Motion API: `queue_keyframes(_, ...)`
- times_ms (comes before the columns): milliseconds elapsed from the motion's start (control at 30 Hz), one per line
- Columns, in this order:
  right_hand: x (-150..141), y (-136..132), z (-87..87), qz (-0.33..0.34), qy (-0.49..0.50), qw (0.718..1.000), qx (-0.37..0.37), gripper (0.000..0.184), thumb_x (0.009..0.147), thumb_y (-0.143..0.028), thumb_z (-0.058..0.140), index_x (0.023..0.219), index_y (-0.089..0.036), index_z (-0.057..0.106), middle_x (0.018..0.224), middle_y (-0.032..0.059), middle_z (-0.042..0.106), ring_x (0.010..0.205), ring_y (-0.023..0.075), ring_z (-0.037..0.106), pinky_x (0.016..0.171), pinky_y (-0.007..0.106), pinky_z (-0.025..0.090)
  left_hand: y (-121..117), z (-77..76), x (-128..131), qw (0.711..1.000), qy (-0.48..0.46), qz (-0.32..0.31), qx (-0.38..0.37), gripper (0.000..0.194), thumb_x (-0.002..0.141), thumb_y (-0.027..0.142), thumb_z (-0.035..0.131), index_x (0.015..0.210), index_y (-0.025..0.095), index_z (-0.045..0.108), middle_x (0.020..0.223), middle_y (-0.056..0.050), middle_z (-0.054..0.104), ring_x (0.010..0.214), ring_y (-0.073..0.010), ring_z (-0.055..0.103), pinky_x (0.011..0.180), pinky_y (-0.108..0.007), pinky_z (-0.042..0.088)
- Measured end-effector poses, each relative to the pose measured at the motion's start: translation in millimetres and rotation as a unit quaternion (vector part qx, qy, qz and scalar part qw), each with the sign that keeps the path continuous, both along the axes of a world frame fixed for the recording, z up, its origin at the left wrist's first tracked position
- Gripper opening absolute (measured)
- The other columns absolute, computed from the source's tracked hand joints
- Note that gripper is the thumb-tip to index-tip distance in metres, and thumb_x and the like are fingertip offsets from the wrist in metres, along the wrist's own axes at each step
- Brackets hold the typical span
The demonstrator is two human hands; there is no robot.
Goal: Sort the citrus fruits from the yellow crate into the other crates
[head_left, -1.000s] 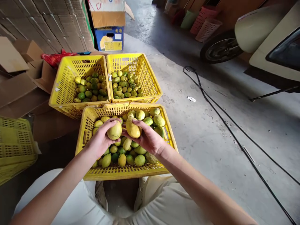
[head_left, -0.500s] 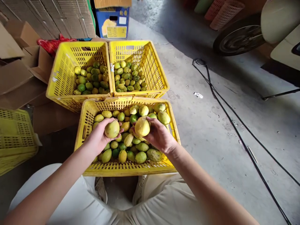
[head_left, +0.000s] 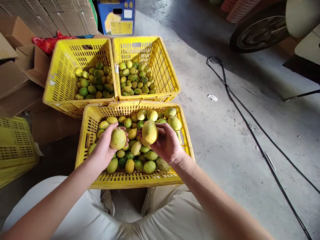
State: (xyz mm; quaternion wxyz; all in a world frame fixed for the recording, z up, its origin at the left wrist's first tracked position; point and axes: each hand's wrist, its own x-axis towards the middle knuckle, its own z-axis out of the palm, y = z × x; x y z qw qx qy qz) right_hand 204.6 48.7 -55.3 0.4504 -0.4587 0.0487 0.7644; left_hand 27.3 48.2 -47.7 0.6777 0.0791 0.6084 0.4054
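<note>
My left hand [head_left: 103, 146] is closed round a round yellow-green fruit [head_left: 118, 138]. My right hand [head_left: 168, 144] grips a longer yellow fruit [head_left: 149, 132], held upright. Both hands hover over the near yellow crate [head_left: 132, 178], which holds several yellow and green fruits. The two held fruits are close together, a small gap apart.
Two more yellow crates stand behind, the left one [head_left: 62, 63] and the right one [head_left: 165, 66], each with several green fruits. Cardboard boxes [head_left: 20, 70] lie at left, another yellow crate [head_left: 15, 146] at far left. Black cables [head_left: 240, 113] cross the concrete floor; a wheel [head_left: 260, 33] is at upper right.
My right hand has turned its fruit from lying across the palm to standing upright. The view has tipped downward slightly. My left hand stays put with its fruit.
</note>
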Motion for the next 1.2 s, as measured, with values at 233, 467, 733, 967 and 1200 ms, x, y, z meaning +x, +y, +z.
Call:
queue_keyframes(233,-3,-5,-3.5,0.039,-0.054,0.998,0.022,0.013,0.075,-0.023,0.068,0.086,-0.022,0.061,0.074,-0.0004,0.068,0.072,0.0196,0.071,0.069,0.032,0.062,8,6.3,-3,0.997,-0.055,0.039,-0.032,0.007,0.089,0.021,0.062,0.086,0.014,0.064,0.076,-0.007,0.070,0.059,-0.0130,0.067,0.049,-0.018,0.052)
queue_keyframes(467,-3,-10,-20.3,0.084,-0.081,0.993,0.002,0.017,0.078,-0.037,0.064,0.076,-0.021,0.061,0.063,0.0008,0.061,0.051,0.0163,0.058,0.043,0.027,0.048,-1,0.8,-7,0.997,-0.010,-0.060,0.038,0.015,0.067,0.024,0.073,0.069,0.016,0.061,0.063,-0.001,0.062,0.047,-0.0113,0.058,0.038,-0.018,0.040)
queue_keyframes(733,-10,-19,-18.3,0.118,-0.205,0.969,0.078,0.030,0.079,-0.049,0.070,0.070,-0.021,0.061,0.060,0.0010,0.062,0.048,0.0155,0.057,0.041,0.026,0.047,-2,4.5,-6,0.998,0.021,-0.018,0.054,0.018,0.078,0.031,0.069,0.070,0.017,0.062,0.062,-0.002,0.063,0.048,-0.0112,0.058,0.042,-0.019,0.045)
queue_keyframes(967,2,-8,-9.3,0.029,-0.124,0.992,0.024,0.010,0.079,-0.028,0.073,0.083,-0.022,0.065,0.072,0.0018,0.067,0.073,0.0185,0.067,0.059,0.024,0.058,12,14.2,-13,0.998,-0.052,0.040,0.023,0.008,0.086,0.017,0.068,0.090,0.017,0.061,0.088,-0.008,0.073,0.077,-0.0189,0.075,0.063,-0.026,0.062)
queue_keyframes(1200,4,-10,-7.7,0.062,-0.096,0.992,0.050,0.032,0.067,-0.022,0.079,0.094,-0.025,0.064,0.083,-0.0033,0.068,0.070,0.0145,0.067,0.061,0.025,0.060,5,3.9,-12,0.996,-0.059,-0.026,0.063,0.025,0.072,0.016,0.081,0.086,0.016,0.060,0.078,-0.001,0.067,0.059,-0.0096,0.064,0.040,-0.012,0.035)
